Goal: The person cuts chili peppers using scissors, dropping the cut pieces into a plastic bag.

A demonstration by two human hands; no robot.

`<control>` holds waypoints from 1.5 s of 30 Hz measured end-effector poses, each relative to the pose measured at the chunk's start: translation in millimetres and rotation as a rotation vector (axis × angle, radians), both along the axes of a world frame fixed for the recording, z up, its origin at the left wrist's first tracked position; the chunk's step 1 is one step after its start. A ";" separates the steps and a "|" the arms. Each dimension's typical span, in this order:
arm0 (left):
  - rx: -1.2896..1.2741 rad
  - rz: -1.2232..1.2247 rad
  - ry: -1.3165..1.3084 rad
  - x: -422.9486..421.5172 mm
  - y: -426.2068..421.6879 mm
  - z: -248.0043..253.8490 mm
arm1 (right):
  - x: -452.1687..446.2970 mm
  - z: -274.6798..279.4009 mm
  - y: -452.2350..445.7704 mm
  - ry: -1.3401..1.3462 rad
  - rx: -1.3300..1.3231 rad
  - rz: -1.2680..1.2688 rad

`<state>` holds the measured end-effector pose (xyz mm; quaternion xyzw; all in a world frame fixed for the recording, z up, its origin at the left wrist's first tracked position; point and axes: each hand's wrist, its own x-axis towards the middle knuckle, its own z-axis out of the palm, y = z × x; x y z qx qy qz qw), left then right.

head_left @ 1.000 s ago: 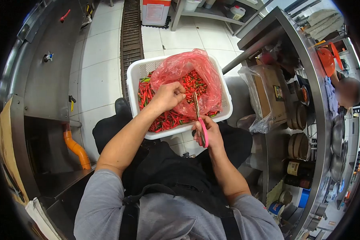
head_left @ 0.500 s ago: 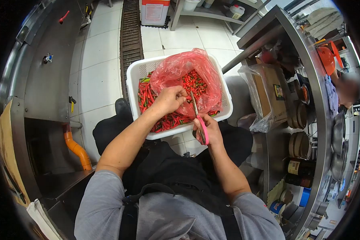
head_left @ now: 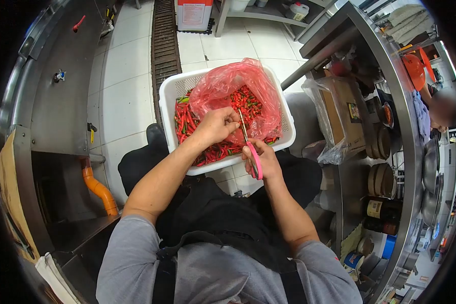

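Note:
My left hand (head_left: 218, 125) is pinched closed beside the scissor blades, over the near side of a pink plastic bag (head_left: 213, 90). Whatever its fingertips hold is too small to make out. In my right hand (head_left: 268, 161) is a pair of scissors (head_left: 255, 158) with pink handles, the blades pointing away from me, close to the left fingertips. The bag lies open, with small red and green chili pieces (head_left: 248, 104) inside. It rests in a white perforated basket (head_left: 287, 124), on top of long red chilies (head_left: 185, 120), a few of them green.
The basket is between my knees, above a white tiled floor (head_left: 126, 71) with a drain grate (head_left: 166, 50). A steel counter with an orange pipe (head_left: 97, 187) is on the left. On the right, a steel shelf holds a bagged cardboard box (head_left: 334, 111) and bottles (head_left: 380, 210). Another person appears far right.
The scissors and my right hand have shifted slightly away from me and to the left. My left hand stays pinched in nearly the same place.

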<state>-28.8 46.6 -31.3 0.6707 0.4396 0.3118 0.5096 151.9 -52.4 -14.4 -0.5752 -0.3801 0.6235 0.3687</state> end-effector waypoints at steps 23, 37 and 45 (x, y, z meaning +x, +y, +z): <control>0.361 0.262 0.379 -87.1 41.7 30.3 | 33.6 3.2 -45.0 0.017 0.078 -0.141; 0.334 -0.094 1.007 -81.0 18.1 -27.8 | 24.7 0.1 -55.7 0.053 0.087 -0.148; 0.110 -0.162 1.038 -79.2 28.4 -21.4 | 30.6 -12.1 -60.9 0.043 0.061 -0.141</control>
